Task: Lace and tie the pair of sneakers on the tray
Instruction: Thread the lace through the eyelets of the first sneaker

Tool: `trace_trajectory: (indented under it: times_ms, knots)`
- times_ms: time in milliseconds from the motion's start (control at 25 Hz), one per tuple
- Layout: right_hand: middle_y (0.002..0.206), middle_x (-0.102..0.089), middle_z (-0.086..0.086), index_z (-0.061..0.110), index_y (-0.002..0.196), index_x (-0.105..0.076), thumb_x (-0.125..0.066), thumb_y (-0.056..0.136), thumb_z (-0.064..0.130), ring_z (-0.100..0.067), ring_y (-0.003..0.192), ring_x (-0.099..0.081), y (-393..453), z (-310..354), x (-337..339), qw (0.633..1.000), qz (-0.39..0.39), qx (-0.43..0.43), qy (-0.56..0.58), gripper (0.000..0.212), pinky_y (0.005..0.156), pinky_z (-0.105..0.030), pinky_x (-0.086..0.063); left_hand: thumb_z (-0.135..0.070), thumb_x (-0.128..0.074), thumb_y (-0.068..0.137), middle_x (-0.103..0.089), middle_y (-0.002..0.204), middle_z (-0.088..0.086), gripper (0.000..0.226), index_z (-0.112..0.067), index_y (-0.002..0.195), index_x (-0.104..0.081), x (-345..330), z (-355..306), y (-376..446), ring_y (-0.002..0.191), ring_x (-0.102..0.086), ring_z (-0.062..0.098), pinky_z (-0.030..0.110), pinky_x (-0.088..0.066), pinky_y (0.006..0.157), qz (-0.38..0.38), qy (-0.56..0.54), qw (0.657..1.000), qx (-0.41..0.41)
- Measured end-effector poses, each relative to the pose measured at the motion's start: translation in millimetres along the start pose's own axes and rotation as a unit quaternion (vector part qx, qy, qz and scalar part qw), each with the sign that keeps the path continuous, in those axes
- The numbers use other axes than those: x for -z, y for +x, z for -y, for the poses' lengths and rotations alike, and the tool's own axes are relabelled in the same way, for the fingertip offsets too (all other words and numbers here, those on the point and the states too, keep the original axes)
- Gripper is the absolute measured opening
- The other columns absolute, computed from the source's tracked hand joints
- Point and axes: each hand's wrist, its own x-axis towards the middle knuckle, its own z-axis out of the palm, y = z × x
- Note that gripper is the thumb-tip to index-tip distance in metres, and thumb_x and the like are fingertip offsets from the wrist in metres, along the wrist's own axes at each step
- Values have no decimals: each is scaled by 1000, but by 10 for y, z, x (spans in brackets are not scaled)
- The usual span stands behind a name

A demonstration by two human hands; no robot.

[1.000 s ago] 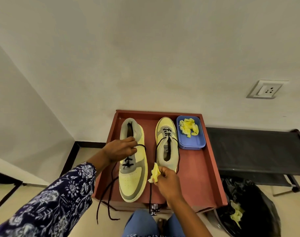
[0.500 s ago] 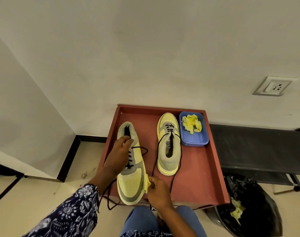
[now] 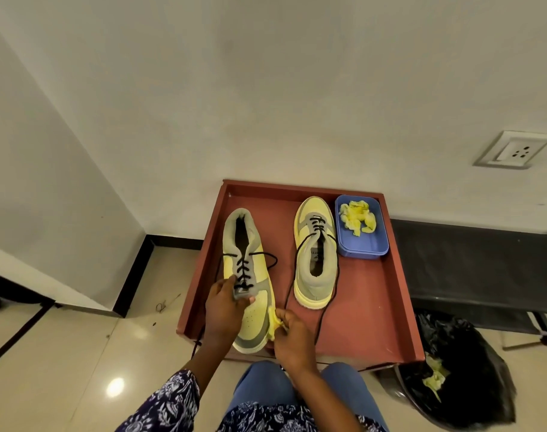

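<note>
Left hand [image 3: 224, 310]: grips near yellow-and-grey sneaker [image 3: 247, 282] at its toe.
Right hand [image 3: 292, 336]: pinches crumpled yellow paper [image 3: 274, 322].
Advice: steady sneaker, drop paper, then thread black laces [image 3: 243, 269].

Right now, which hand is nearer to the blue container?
Right. The right hand pinches yellow paper, below-left of the blue container; the left hand lies further left.

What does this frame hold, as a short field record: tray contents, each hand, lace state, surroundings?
tray: red tray holding two sneakers and a blue tub
left sneaker: toe toward the person, partly laced, lace ends loose
right sneaker: toe toward the wall, partly laced, ends untied
blue tub: yellow crumpled paper inside
left hand: grips the left sneaker's forefoot
right hand: pinches a yellow paper wad at the sneaker's toe side
surroundings: black bin bag, wall socket
</note>
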Motion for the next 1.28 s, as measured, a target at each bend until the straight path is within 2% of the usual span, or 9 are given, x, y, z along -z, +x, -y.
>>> trace_trajectory:
  times_ms: [120,360,520,680,840,1080,1280]
  knots:
    - [121,-61,0,9,125,-56,-47,89,-2,-15,114,-57,-16,16,-23,1000,18,8,-19,39,99,-23,-45,-21,-68,83,-44,134,13,62,-5,137,-41,-5,-60,82,121,-46,25,29,-38,101,3,-1,1000,-6]
    - [122,-52,-8,11,128,-54,-52,90,3,-22,111,-57,-13,-49,-140,998,9,20,-54,40,97,-33,-49,-16,-71,79,-48,124,13,54,-5,128,-49,-10,-167,231,113,-51,26,29,-42,94,24,39,999,-5]
    - [119,-56,-10,8,125,-56,-50,91,2,-21,106,-58,13,-30,-165,998,-35,5,-50,35,94,-21,-46,-14,-72,77,-51,121,11,46,-7,119,-52,-21,-168,242,110,-53,27,33,-44,91,23,51,998,-1]
    - [117,-61,-13,6,122,-59,-48,92,4,-23,103,-59,206,41,-126,997,-51,-6,-59,31,88,-18,-42,-15,-74,76,-51,120,10,49,-8,119,-53,1,-164,262,109,-54,27,31,-43,90,28,53,998,1]
    - [123,-61,-15,2,119,-60,-49,88,-3,-27,114,-57,462,146,-55,994,-42,24,-95,33,96,-23,-39,-15,-75,75,-50,122,11,56,-6,125,-52,35,-140,272,109,-53,24,21,-37,86,34,42,999,-3]
    - [125,-61,-11,5,119,-62,-42,87,-4,-29,117,-56,828,391,-18,980,-42,78,-177,39,96,-24,-39,-19,-75,75,-49,122,10,58,-6,126,-51,59,-132,295,110,-52,22,26,-41,94,39,47,998,-6]
    - [128,-60,-11,8,121,-60,-43,87,-5,-29,119,-54,935,439,3,977,-29,96,-190,40,98,-24,-39,-19,-74,76,-49,122,10,55,-6,125,-52,75,-142,295,110,-51,22,26,-41,94,44,42,998,-2]
